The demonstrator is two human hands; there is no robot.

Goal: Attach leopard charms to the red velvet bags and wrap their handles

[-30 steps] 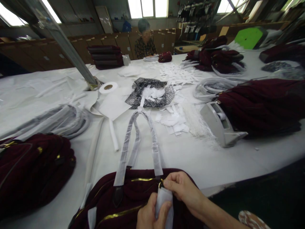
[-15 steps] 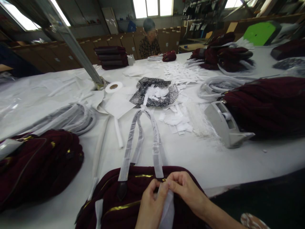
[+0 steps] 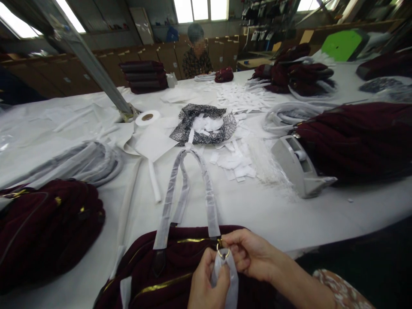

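Observation:
A dark red velvet bag [image 3: 167, 270] with gold zips lies at the table's near edge, its two handles [image 3: 189, 189] wrapped in white paper and stretched away from me. My right hand [image 3: 249, 253] pinches a gold ring [image 3: 223, 253] at the base of the right handle. My left hand [image 3: 206, 287] grips a strip of white wrapping paper [image 3: 227, 279] that hangs from that ring. Both hands are closed, close together over the bag's top edge.
More dark red bags lie at the left [image 3: 45, 227], right [image 3: 357, 141] and far back [image 3: 296, 73]. A grey tape dispenser [image 3: 296, 167], paper slips [image 3: 234, 161], a tape roll [image 3: 147, 117], a patterned cloth [image 3: 202, 126] and a slanted metal post [image 3: 93, 64] stand mid-table. A person [image 3: 197, 53] sits at the far side.
The gold ring has come into plain sight between my fingers, with the paper strip now hanging through it. My left hand rose a little along the strip.

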